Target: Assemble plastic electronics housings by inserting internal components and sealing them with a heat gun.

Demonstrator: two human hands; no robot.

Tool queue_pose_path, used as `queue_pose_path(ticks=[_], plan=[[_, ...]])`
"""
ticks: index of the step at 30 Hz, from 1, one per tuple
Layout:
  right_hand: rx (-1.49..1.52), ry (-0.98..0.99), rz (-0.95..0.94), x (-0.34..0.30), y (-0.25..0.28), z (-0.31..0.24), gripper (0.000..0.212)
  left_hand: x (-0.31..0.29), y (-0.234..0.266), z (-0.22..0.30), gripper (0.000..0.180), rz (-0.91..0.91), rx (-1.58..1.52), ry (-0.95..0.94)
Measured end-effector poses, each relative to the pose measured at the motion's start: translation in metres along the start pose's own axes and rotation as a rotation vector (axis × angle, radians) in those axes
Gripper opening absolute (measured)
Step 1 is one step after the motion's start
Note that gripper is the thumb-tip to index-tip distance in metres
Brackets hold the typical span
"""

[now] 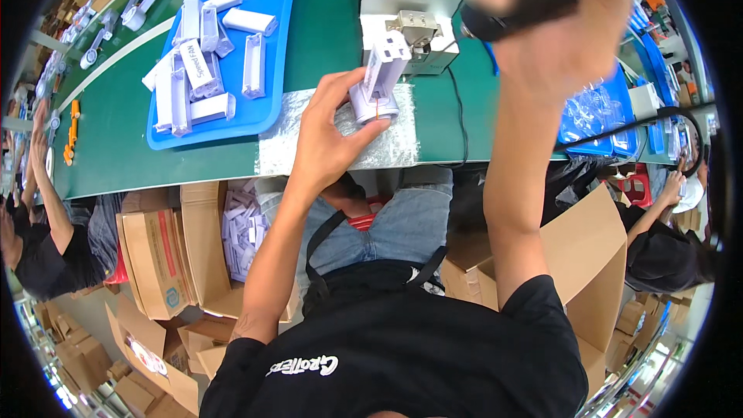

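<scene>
My left hand point(329, 124) is closed around a white plastic part point(385, 66), a hollow rectangular body standing upright on a round, cup-like base. Thumb and fingers press it from the left, over a silvery, film-covered mat point(309, 149) at the table's front edge. Raised high on the right and close to the camera, my right hand point(561, 50) is blurred. Its fingers wrap a black ribbed object point(534, 0), whose exact kind is unclear. Just behind the white part stands a metal-fronted machine point(410, 9) with a small bracket.
On the green table point(325, 31), a blue tray point(271, 112) holds several white rectangular housings. Another blue tray point(627, 143) with clear plastic pieces sits at right. A black cable point(462, 108) runs beside the machine. Cardboard boxes point(159, 255) flank my lap; other people work at both sides.
</scene>
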State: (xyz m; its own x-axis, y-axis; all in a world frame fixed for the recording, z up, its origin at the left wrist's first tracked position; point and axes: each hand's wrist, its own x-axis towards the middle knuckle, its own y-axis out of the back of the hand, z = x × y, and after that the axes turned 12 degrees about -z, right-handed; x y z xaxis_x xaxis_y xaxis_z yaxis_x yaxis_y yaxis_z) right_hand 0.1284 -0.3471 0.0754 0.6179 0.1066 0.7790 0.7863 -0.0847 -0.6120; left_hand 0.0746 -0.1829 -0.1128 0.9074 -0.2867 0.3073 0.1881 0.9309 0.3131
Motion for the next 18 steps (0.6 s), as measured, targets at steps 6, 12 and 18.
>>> queue_pose_path(ticks=[6, 12, 18], plan=[[-1.253, 0.002, -0.069, -0.019, -0.026, -0.002, 0.064, 0.005, -0.006, -0.001, 0.069, -0.001, 0.002, -0.008], [-1.25, -0.011, -0.099, -0.026, -0.009, 0.02, 0.071, 0.003, -0.003, -0.005, 0.071, 0.004, -0.013, -0.008], [-1.261, -0.014, -0.116, -0.024, -0.003, 0.021, 0.069, 0.001, -0.003, -0.005, 0.071, 0.005, -0.014, -0.006]])
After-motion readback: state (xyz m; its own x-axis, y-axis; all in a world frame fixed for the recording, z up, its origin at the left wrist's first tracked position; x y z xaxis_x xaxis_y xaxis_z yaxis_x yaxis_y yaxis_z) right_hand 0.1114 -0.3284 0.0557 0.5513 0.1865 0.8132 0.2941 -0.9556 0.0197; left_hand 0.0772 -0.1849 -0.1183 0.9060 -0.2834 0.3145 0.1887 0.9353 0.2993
